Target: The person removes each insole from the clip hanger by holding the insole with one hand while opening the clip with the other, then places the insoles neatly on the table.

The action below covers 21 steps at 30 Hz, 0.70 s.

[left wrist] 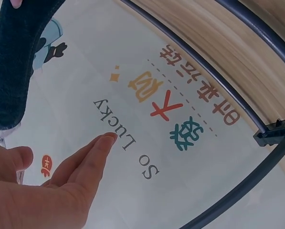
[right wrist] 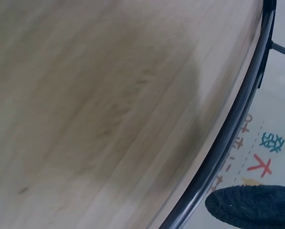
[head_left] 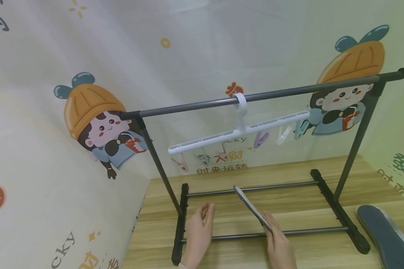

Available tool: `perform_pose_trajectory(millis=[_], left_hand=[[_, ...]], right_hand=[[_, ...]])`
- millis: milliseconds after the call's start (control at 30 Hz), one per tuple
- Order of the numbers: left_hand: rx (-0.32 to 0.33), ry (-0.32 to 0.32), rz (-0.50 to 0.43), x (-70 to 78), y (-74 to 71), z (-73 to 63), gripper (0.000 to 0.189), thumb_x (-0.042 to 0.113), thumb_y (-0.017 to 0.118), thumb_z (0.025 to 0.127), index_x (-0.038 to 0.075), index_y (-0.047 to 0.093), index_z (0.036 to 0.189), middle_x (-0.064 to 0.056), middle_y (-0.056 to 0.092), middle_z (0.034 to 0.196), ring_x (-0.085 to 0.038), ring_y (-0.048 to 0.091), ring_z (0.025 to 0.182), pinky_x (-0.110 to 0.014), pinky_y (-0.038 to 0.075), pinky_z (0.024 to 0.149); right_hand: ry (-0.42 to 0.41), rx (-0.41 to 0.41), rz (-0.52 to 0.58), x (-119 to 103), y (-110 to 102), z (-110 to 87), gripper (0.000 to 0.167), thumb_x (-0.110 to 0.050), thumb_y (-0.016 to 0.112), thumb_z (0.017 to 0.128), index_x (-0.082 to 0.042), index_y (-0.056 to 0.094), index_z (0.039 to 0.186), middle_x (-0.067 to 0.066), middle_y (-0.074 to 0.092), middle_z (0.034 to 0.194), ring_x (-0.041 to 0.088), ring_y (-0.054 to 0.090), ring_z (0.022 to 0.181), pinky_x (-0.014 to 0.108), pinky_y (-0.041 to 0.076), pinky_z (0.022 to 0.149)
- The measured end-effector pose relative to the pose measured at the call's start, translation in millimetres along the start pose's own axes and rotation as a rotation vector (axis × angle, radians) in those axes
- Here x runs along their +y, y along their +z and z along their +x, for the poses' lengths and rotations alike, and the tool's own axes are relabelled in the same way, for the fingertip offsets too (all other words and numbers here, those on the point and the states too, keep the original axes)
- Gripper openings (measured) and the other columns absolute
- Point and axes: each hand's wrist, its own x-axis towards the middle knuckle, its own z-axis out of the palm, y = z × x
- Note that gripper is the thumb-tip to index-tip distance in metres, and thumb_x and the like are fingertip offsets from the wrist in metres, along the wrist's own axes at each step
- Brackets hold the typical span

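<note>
My right hand (head_left: 278, 239) pinches one end of a thin insole (head_left: 252, 207), which is seen almost edge-on in the head view and slants up to the left. Its dark blue fuzzy face shows in the left wrist view as a long rounded insole (left wrist: 9, 67). To the left, my left hand (head_left: 199, 232) is raised apart from the insole, holding nothing, with its fingers extended together. Above both hands, a white hanger (head_left: 208, 141) with several small clips hooks over the top bar of a dark rack (head_left: 195, 106).
A second dark insole (head_left: 383, 235) with a pale edge lies on the wooden surface (head_left: 289, 213) at the right, beside the rack's foot. Low crossbars (head_left: 242, 236) of the rack run near the hands. A printed cloth (head_left: 195, 59) stands behind.
</note>
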Motion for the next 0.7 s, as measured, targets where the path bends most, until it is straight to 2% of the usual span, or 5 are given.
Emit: perform_pose_trajectory(millis=[200,400,500,567,700], left_hand=[[-0.018,0.012,0.016,-2.5,1.9,-5.5,0.064,0.049,0.046,0.102,-0.010,0.058,0.126,-0.028,0.065,0.121,-0.044,0.065,0.109,-0.049,0.057,0.086],[-0.023,-0.030,-0.016,-4.8,2.6,-7.3,0.066,0.050,0.047,0.101,-0.010,0.056,0.128,-0.030,0.063,0.124,-0.046,0.062,0.114,-0.053,0.054,0.090],[-0.024,-0.059,-0.019,-6.4,3.8,-7.9,0.066,0.050,0.048,0.101,-0.009,0.055,0.130,-0.029,0.062,0.126,-0.046,0.060,0.116,-0.054,0.054,0.091],[-0.025,-0.068,-0.022,-6.7,4.3,-8.5,0.066,0.050,0.047,0.101,-0.010,0.055,0.130,-0.030,0.061,0.127,-0.047,0.060,0.116,-0.054,0.054,0.090],[-0.018,-0.067,-0.023,-4.5,2.5,-9.7,0.065,0.050,0.048,0.101,-0.009,0.056,0.129,-0.030,0.062,0.125,-0.047,0.061,0.114,-0.054,0.054,0.089]], right_hand=[[0.068,0.056,-0.010,13,-18,0.4,0.034,0.008,0.065,0.088,0.002,0.063,0.122,0.024,0.066,0.123,0.045,0.066,0.103,0.055,0.054,0.080],[0.120,0.117,-0.050,33,-40,7.4,0.034,0.004,0.063,0.092,0.004,0.061,0.126,0.030,0.064,0.120,0.049,0.066,0.094,0.057,0.054,0.073],[0.173,0.152,-0.103,42,-51,9.8,0.032,0.000,0.064,0.093,0.003,0.062,0.125,0.026,0.066,0.119,0.047,0.067,0.095,0.050,0.054,0.074],[0.222,0.181,-0.134,46,-58,10.1,0.031,-0.003,0.064,0.094,0.002,0.064,0.124,0.024,0.068,0.117,0.046,0.068,0.094,0.037,0.056,0.073],[0.313,0.244,-0.162,55,-72,10.0,0.027,-0.010,0.064,0.096,0.000,0.065,0.122,0.026,0.070,0.108,0.048,0.069,0.082,0.015,0.045,0.056]])
